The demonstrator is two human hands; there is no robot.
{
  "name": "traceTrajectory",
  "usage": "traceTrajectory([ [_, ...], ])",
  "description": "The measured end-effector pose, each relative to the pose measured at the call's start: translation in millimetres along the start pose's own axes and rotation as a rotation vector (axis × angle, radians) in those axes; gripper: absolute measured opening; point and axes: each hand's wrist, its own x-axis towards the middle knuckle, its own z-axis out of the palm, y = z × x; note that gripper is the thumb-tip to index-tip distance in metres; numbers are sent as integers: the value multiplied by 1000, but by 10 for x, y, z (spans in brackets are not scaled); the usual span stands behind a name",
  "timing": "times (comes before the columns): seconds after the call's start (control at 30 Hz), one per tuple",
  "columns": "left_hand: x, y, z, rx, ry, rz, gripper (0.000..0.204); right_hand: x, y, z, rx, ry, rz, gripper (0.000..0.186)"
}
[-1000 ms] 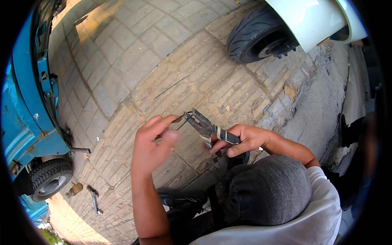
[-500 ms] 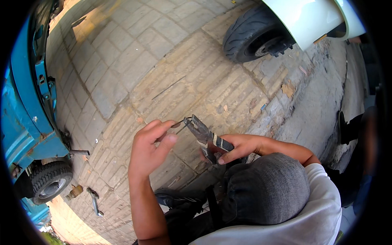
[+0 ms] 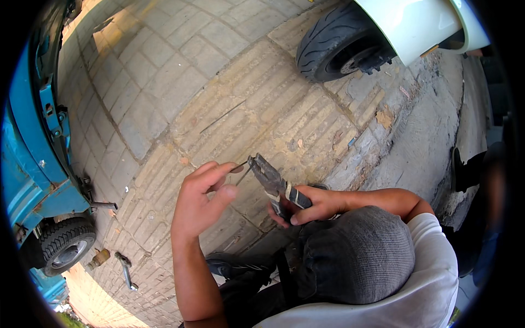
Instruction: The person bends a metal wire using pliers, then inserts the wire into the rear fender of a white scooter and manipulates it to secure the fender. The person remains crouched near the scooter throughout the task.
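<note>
My left hand (image 3: 199, 194) pinches a thin dark bent wire (image 3: 244, 175) between thumb and forefinger. The wire runs over to the jaw tips of a pair of worn pliers (image 3: 268, 176), which meet it just right of my fingers. Around the pliers' dark handles, wrapped with pale tape, my right hand (image 3: 317, 203) is closed. The handles lie close together. Whether the jaws bite firmly on the wire is too small to tell.
A black tyre (image 3: 322, 46) under a white body panel (image 3: 413, 24) stands at the far right. To the left is a blue vehicle (image 3: 41, 164) with a small wheel (image 3: 68, 246). A metal tool (image 3: 126, 270) lies on the paving. Grey ribbed fabric (image 3: 366, 254) covers the lower middle.
The pliers' handles have come closer together as my right hand squeezed, and its fingers now wrap the handles. My left hand keeps its pinch on the wire, nearly in place.
</note>
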Motion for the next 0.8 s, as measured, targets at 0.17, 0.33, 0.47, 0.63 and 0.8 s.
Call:
traceTrajectory([
  [0.17,24,-62,2,-59,-19,20,41,13,-39,26,-1,5,8,28],
  [0.33,31,-159,58,-32,52,-17,48,86,-80,84,89,9,-16,16],
  [0.47,31,-319,120,-69,97,-14,41,142,-33,68,60,8,-52,15],
  [0.63,9,-277,109,-304,31,-169,32,164,76,-38,159,-58,-21,25],
  [0.8,20,-184,1,-238,-26,-176,40,106,-18,-128,-67,-35,27,31],
])
